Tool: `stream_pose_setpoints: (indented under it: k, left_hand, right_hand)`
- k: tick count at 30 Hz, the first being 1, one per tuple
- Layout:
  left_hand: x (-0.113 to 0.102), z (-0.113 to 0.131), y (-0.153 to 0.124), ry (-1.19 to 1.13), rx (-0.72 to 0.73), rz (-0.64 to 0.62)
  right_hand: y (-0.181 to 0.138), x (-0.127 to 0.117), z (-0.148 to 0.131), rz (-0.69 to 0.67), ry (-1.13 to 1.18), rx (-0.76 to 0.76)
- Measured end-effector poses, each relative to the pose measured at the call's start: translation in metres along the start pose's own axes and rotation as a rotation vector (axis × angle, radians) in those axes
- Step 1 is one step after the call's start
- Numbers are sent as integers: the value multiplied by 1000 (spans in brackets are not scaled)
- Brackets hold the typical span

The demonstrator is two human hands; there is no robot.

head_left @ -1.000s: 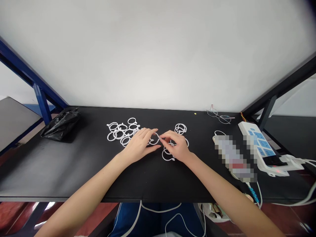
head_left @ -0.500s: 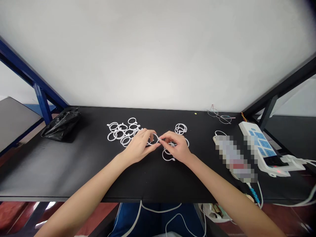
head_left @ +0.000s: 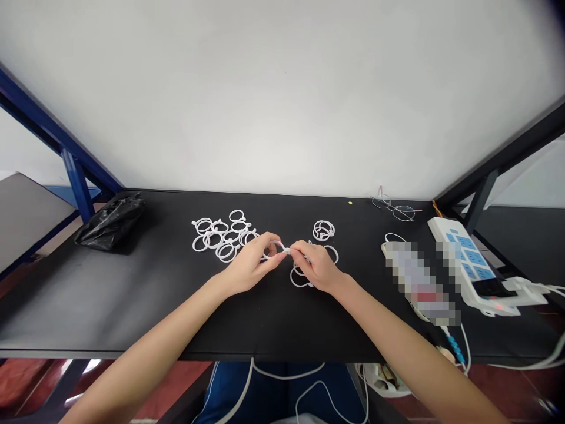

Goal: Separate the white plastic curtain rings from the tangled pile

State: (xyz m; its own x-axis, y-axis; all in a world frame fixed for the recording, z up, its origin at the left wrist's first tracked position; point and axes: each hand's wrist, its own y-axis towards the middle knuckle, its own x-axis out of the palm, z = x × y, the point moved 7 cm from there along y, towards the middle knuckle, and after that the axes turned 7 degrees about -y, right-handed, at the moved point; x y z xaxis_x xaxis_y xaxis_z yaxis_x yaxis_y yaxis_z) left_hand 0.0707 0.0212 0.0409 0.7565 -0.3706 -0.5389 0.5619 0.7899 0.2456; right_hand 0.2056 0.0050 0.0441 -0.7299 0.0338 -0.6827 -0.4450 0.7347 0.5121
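Since a second ago the left hand [head_left: 248, 266] has curled its once-flat fingers inward, and the right hand [head_left: 316, 268] has slid a little leftward, so the two now meet fingertip to fingertip. Between them they pinch a white ring [head_left: 279, 244], each hand with its thumb and fingertips pressed together on the ring's rim. It is held just above the black table [head_left: 132, 294], near the middle of the top.

The ring is mostly hidden by the curled left fingers, and only an arc of it shows.

- **Left of the hands:** a loose pile of rings [head_left: 220, 235] lies just beside the left knuckles. Farther off, by the blue frame, is a crumpled black bag [head_left: 110, 221].
- **Under and behind the right hand:** a few more rings [head_left: 298, 279] lie partly covered by the palm. A small stack of rings [head_left: 323, 229] sits just beyond them.
- **Right side:** a blurred object [head_left: 417, 282] and a white power strip [head_left: 465, 262] lie well apart from the hands.
- **Back edge:** a pair of glasses [head_left: 392, 208] rests by the wall.

White cables [head_left: 282, 377] hang below the table's near edge.
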Motion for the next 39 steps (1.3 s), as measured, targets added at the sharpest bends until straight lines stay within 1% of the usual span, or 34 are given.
stream_pose_setpoints:
  k: [13, 31, 39]
  left_hand:
    - [-1, 1, -1, -52, -39, -43]
    - [1, 2, -1, -73, -42, -74]
    - [0, 5, 0, -57, -18, -55]
  right_hand:
    - [-1, 5, 1, -55, 56, 42]
    - [-3, 6, 0, -47, 84, 19]
    - [-3, 8, 0, -56, 83, 28]
